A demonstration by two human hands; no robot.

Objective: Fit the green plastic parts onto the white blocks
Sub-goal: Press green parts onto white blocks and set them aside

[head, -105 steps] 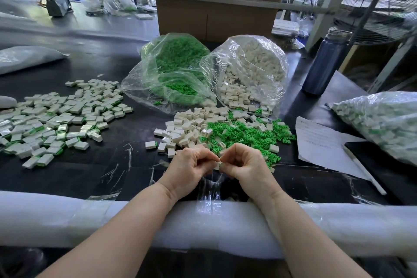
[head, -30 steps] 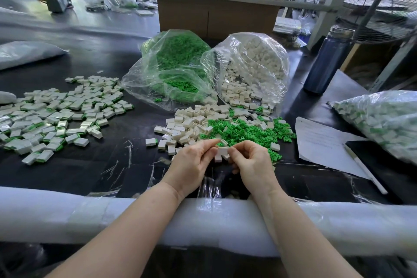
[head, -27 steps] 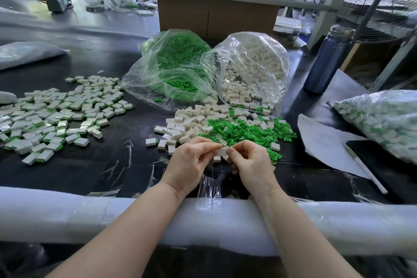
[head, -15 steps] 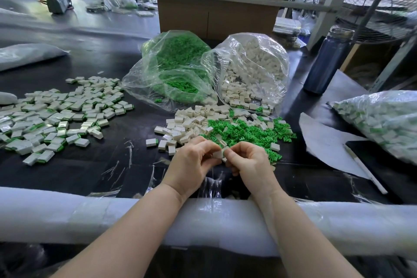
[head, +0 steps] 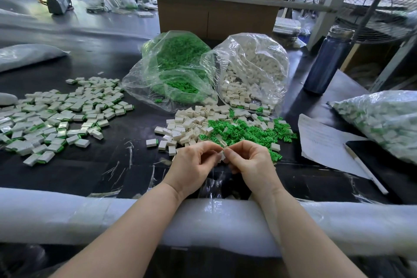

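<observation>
Both hands are together at the near worktop [head: 94, 174] edge. Left hand [head: 191, 165] and right hand [head: 250, 162] have fingers curled, each pinching one white block [head: 222, 155] between the fingertips. Whether a green part is already in it, we can't tell; the fingers cover most of it.

Just beyond the hands: loose pile of blocks [head: 189, 124] w/ green parts [head: 246, 131] scattered beside and partly over them. Behind those, two open clear bags, green bag [head: 173, 70] on the left and white bag [head: 250, 67] on the right, touching. Far left: spread of done blocks [head: 56, 115], green showing at their edges. Right side: sealed bag [head: 383, 119], paper [head: 325, 142] w/ pen [head: 365, 169] on it, blue bottle [head: 327, 63] behind. Foam roll [head: 67, 214] runs along the near edge under the wrists.

Handling, our read: both pieces tiny, light, rigid plastic, likely smooth, so easy to flick out of a pinch. We'd hold the block by its flat side faces, open end toward the other hand, and grip the green part at its back end, pushing straight in. Thin green legs prob bend or snap if cocked, so align before pressing. Low force, short stroke.
</observation>
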